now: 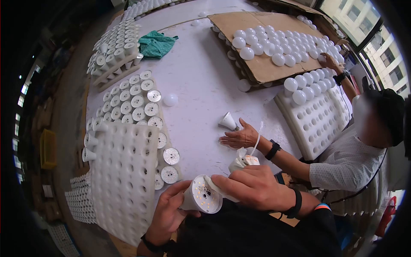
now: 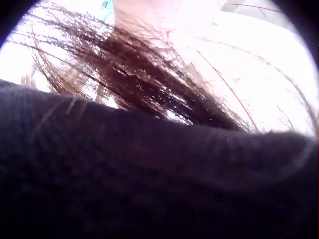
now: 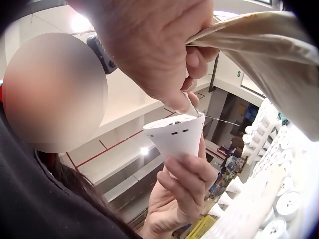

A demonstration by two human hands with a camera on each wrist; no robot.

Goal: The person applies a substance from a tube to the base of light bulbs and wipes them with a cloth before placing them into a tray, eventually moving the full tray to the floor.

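Note:
A white cone-shaped bulb base (image 1: 206, 195) with a round LED board faces up at the bottom centre of the head view. My left hand (image 1: 171, 210) grips its body from the side; in the right wrist view that hand (image 3: 182, 191) curls round the cone from below. With thumb and fingers my right hand (image 1: 257, 186) pinches a white cloth (image 1: 244, 160) and presses part of it on the board's rim. From that hand the cloth (image 3: 279, 55) hangs out to the right in the right wrist view. The left wrist view shows mostly dark fabric and hair.
Foam trays of bulb bases (image 1: 137, 101) stand left, beside an empty foam tray (image 1: 124, 171). A loose dome (image 1: 171, 100) and another base (image 1: 228, 121) lie mid-table. At the right, a person (image 1: 351, 167) reaches over white domes on cardboard (image 1: 265, 73). A green cloth (image 1: 157, 44) lies behind.

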